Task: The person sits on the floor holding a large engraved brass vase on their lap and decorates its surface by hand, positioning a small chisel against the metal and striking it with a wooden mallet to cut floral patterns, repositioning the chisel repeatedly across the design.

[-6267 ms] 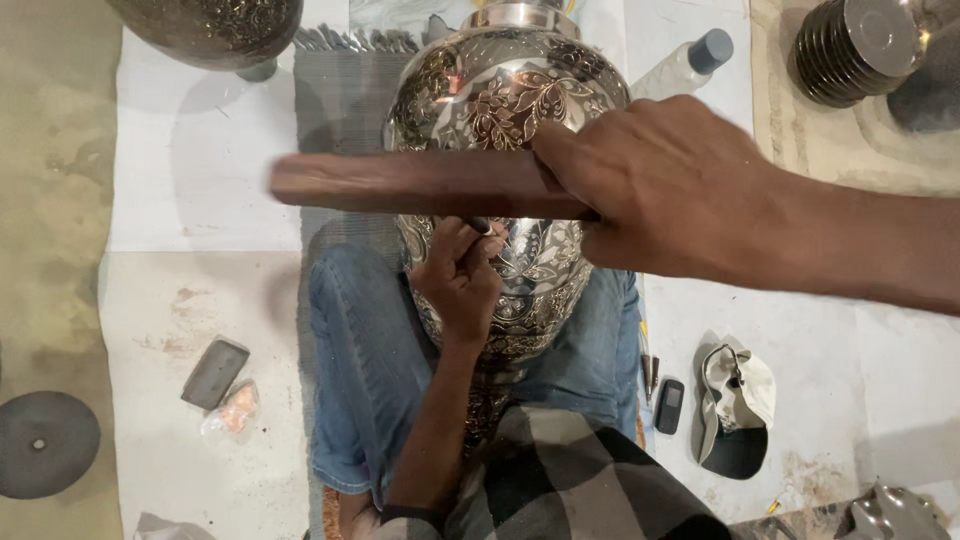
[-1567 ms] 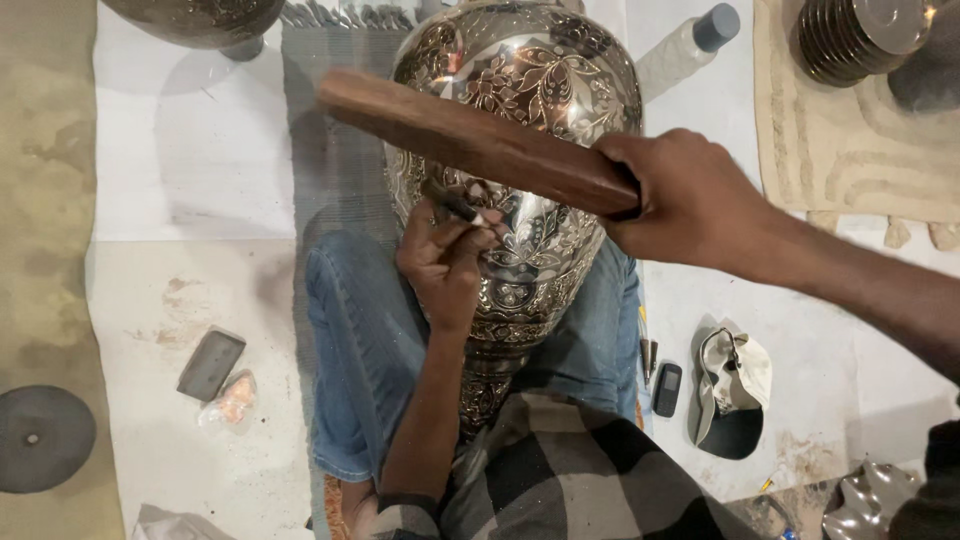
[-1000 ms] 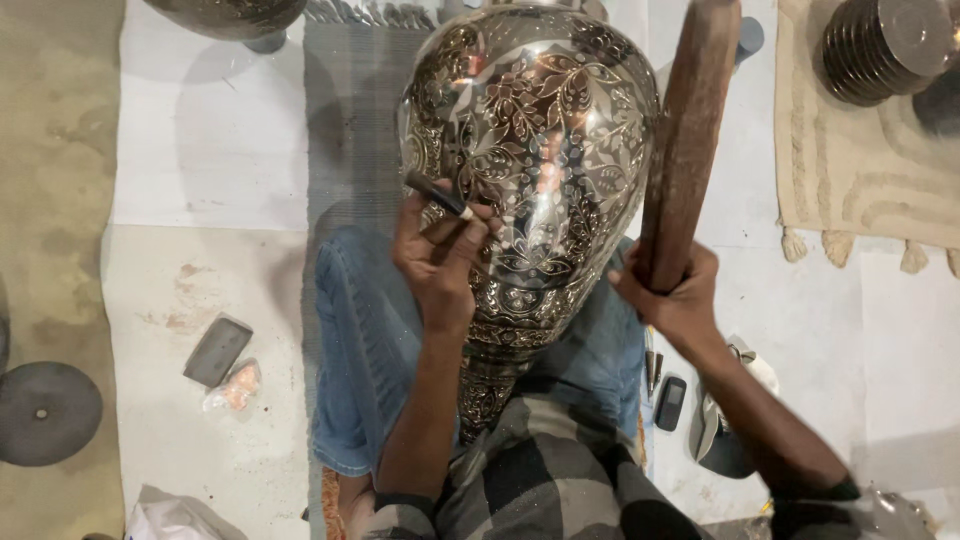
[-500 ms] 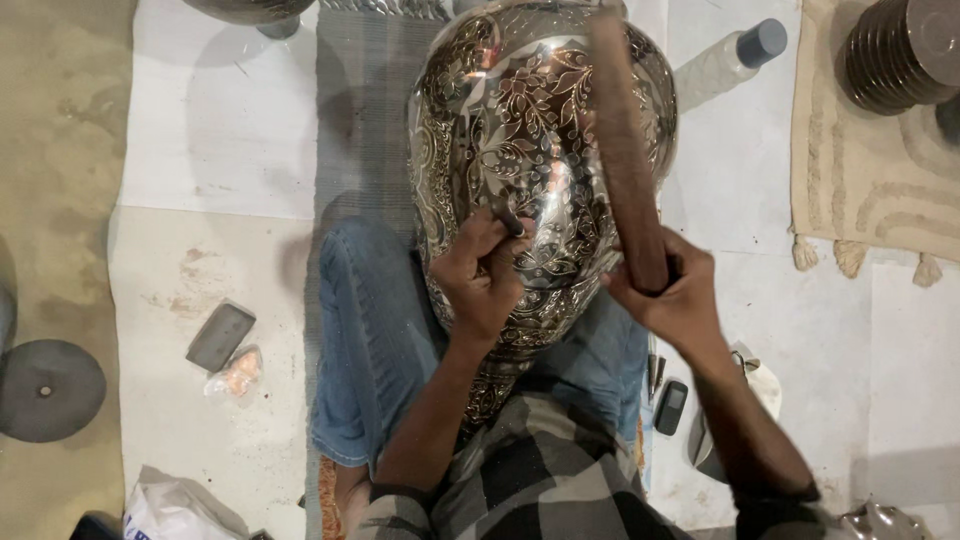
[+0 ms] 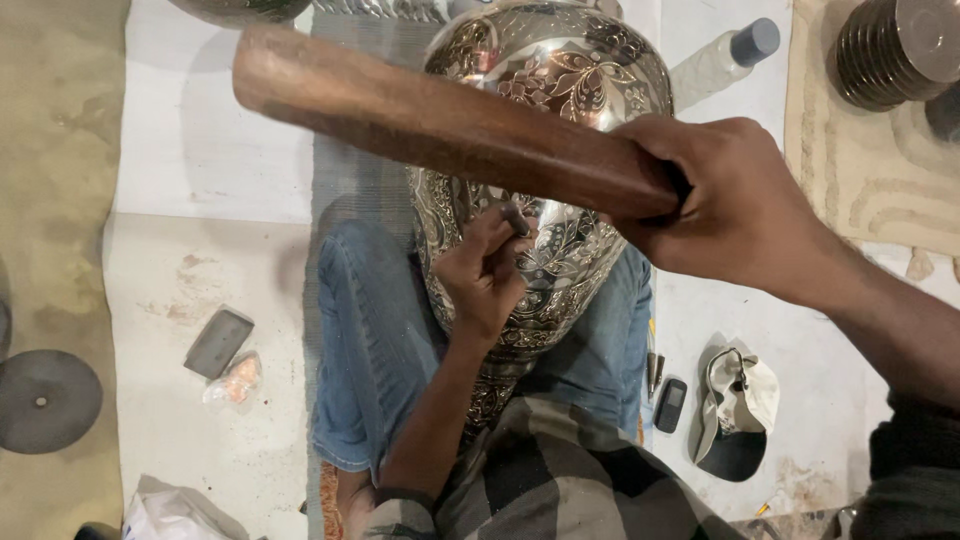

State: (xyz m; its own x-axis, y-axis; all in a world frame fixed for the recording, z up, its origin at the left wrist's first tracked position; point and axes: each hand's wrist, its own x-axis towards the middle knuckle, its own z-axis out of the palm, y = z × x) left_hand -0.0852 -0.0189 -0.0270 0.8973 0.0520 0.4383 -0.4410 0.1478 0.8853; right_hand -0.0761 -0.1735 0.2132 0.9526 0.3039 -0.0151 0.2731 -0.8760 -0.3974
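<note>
Vase (image 5: 560,150), big engraved metal one, lies across the person's jeans-clad lap. Left hand (image 5: 482,275) pinches a small dark chisel (image 5: 516,220), tip seemingly touching the metal, hard to tell. Right hand (image 5: 735,205) is wrapped tight around a wooden mallet (image 5: 440,125), raised above the vase. Cap (image 5: 738,410) and phone (image 5: 669,404) sit on the floor nearby.

You have one view only, worn on your head and facing almost straight down; the vase (image 5: 560,190) lies across your lap at the frame's centre, close below the lens; your right hand (image 5: 735,205) with the stick (image 5: 440,125) rises nearer still, above the vase; the cap (image 5: 735,410) sits lower right of the vase, the disc (image 5: 45,400) far lower left.
</note>
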